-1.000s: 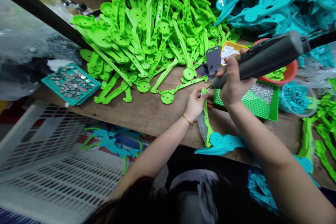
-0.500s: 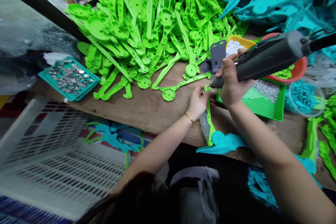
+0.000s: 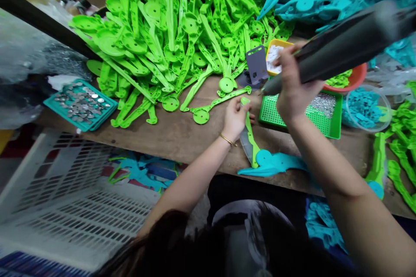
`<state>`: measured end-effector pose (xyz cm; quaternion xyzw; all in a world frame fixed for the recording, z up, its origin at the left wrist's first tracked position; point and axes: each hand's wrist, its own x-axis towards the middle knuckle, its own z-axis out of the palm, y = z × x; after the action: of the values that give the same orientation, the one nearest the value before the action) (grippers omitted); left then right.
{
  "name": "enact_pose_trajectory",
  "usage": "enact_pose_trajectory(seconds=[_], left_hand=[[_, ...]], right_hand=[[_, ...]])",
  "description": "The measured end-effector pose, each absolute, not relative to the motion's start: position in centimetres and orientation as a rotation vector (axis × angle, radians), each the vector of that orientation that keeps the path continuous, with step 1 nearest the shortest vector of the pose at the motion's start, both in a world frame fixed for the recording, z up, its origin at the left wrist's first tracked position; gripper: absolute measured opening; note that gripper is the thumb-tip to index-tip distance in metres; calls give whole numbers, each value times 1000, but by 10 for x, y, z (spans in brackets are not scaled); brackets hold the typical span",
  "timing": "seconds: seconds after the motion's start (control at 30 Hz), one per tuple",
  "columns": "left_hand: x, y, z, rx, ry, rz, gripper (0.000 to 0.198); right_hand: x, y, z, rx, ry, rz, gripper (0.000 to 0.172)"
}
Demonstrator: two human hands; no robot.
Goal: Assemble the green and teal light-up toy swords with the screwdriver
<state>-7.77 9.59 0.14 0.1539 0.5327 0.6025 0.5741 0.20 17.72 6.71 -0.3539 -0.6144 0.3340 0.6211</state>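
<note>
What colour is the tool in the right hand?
The tool in the right hand is dark grey, seen best in the head view.

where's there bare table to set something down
Widest patch: wooden tabletop between teal tray and left hand, in front of the green pile. A smaller one lies between the green tray and blue part. Crowded: the back, under green pile and blue pile.

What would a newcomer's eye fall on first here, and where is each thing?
Most striking is the big heap of bright green parts across the back of the bench, with a turquoise heap at the upper right. Next comes the dark grey tool in the right hand, near the centre-right. Left of it, the left hand grips a slim green piece.
</note>
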Motion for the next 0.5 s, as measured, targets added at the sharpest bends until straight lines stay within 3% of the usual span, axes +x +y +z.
enact_pose_trajectory(seconds=[0.13, 0.33, 0.5], left_hand=[[-94, 105, 6, 436, 1340, 1381, 30], [-102, 108, -4, 572, 1400, 1387, 45], [-103, 90, -2, 501, 1330, 1397, 41]], right_hand=[[36, 196, 64, -803, -1214, 554, 21], [44, 205, 25, -826, -1180, 547, 21], [42, 208, 20, -838, -1177, 602, 25]])
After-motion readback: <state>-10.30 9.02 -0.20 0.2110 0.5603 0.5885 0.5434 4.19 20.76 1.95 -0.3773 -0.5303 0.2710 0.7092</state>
